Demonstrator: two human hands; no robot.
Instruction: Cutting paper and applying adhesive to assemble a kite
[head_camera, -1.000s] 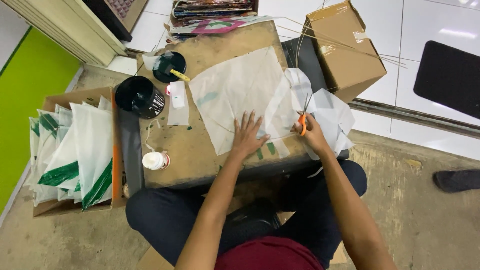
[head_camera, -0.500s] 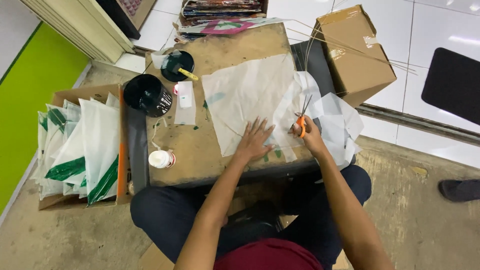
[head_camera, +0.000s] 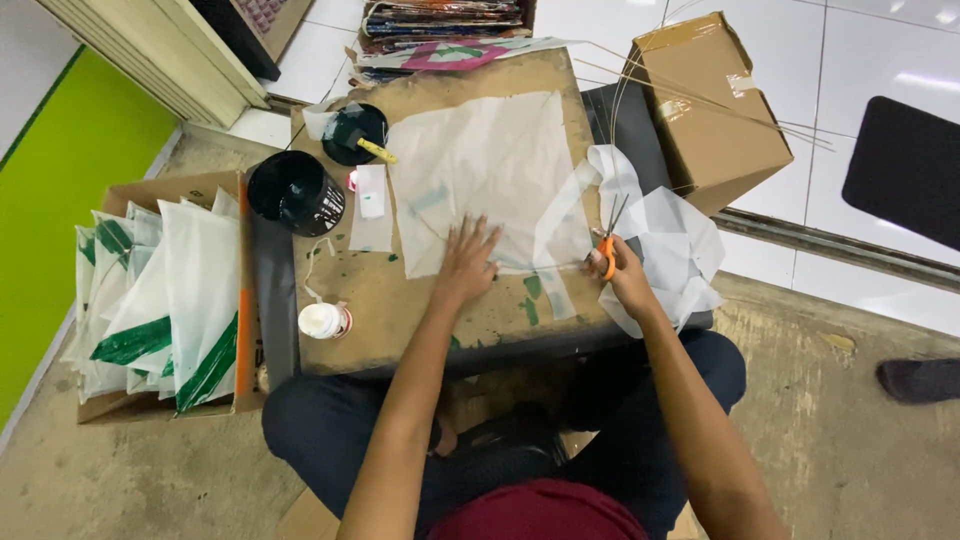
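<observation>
The right hand (head_camera: 628, 285) has its grip clamped on the orange handles of a pair of scissors (head_camera: 608, 235), blades pointing away from the person and meeting the right-hand edge of a white, diamond-shaped paper sheet (head_camera: 480, 165). The left hand (head_camera: 466, 265) lies flat with fingers spread, holding nothing, pressing the sheet's near corner onto the worktop (head_camera: 400, 310). Thin sticks cross under the sheet, so it looks like a kite sail being trimmed; the cut seems only partly made, since the strip just beyond the scissors is still joined to the sheet, and loose white offcuts (head_camera: 680, 240) lie right of the grip

Well left of both hands, an open cardboard box (head_camera: 140, 190) on the floor holds a stack of white sheets with green stripes (head_camera: 160, 290). Beyond the left hand stand a black pot (head_camera: 293, 190), contents unseen, and a black lid (head_camera: 352, 130) with a yellow-handled tool across it. A small white roll (head_camera: 322, 320) sits left of the forearm. A taped brown carton (head_camera: 710, 105) stands shut beyond the scissors
</observation>
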